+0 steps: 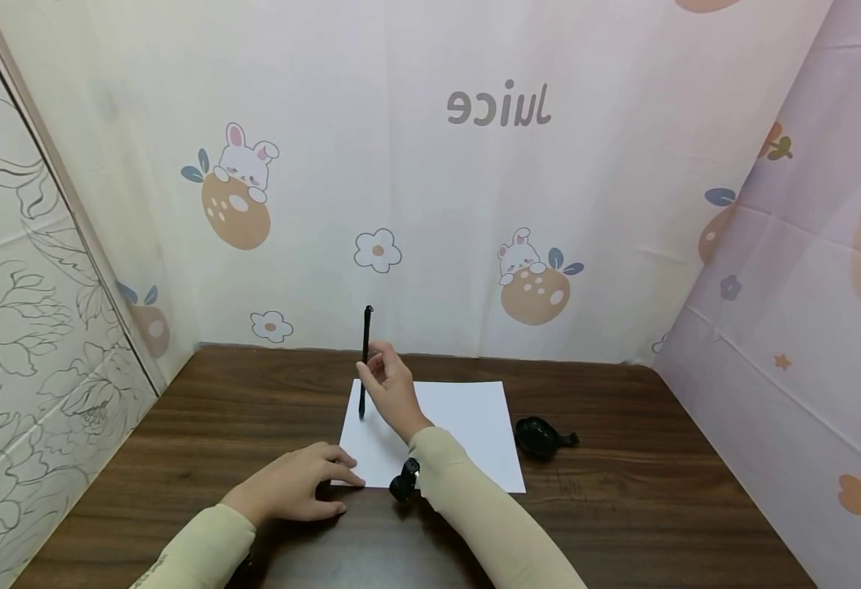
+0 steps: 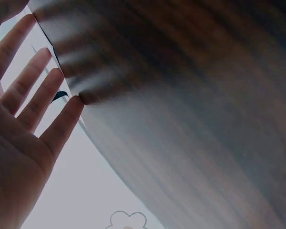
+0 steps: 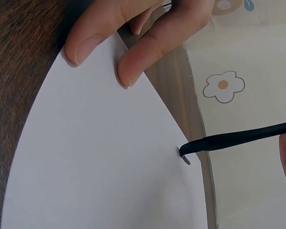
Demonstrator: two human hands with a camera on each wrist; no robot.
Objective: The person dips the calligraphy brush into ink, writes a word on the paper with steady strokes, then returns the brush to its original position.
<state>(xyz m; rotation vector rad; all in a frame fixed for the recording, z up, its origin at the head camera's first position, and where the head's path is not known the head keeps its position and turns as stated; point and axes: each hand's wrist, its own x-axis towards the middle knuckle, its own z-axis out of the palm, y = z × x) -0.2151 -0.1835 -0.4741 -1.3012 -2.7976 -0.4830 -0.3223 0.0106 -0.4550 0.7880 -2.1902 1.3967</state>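
My right hand [image 1: 395,394] pinches a slim black writing brush [image 1: 366,334] with a small loop on top. Nearly upright, the brush stands over the left part of a white sheet of paper [image 1: 467,433]. In the right wrist view its dark tip bends against the paper beside a short dark mark [image 3: 186,160]. My left hand [image 1: 296,484] lies at the sheet's near left corner, fingers spread. Two of its fingers [image 3: 138,62] rest on the paper in that view.
A glossy black dish-like object [image 1: 538,438] with a short stem sits right of the paper. Under everything is a dark wood-grain table [image 1: 621,507]. Printed curtains [image 1: 430,180] hang behind it and at the sides. A small black camera [image 1: 404,481] is on my right wrist.
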